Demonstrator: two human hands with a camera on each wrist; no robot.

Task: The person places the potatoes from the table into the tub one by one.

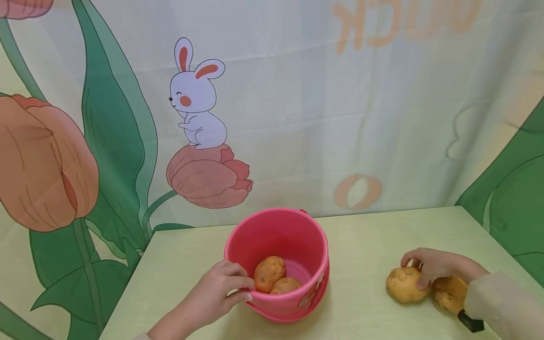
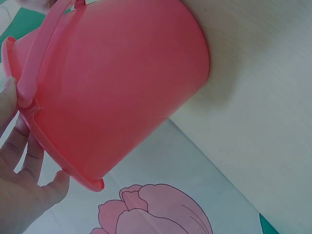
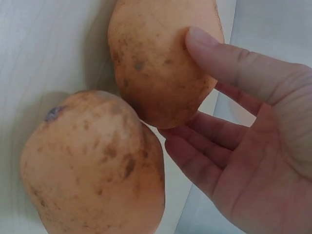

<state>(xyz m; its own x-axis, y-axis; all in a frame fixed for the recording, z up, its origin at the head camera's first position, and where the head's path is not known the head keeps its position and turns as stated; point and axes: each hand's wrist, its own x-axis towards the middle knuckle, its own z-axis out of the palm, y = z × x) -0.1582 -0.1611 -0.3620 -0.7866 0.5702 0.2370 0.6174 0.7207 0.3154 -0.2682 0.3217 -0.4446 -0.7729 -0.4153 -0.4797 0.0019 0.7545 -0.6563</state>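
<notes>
Pink bucket (image 1: 278, 236) holds two potatoes; left fingers (image 1: 238, 283) grip it, right fingers (image 1: 418, 274) grip another.

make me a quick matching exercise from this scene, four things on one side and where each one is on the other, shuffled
Things:
1. left hand
2. right hand
3. pink bucket
4. two potatoes in the bucket

Places:
A. lying at the bottom, inside the pink walls
B. gripping the bucket's near rim
C. standing on the table, near its middle
D. on the potato on the table, at the right

Pairs: 1-B, 2-D, 3-C, 4-A
</notes>
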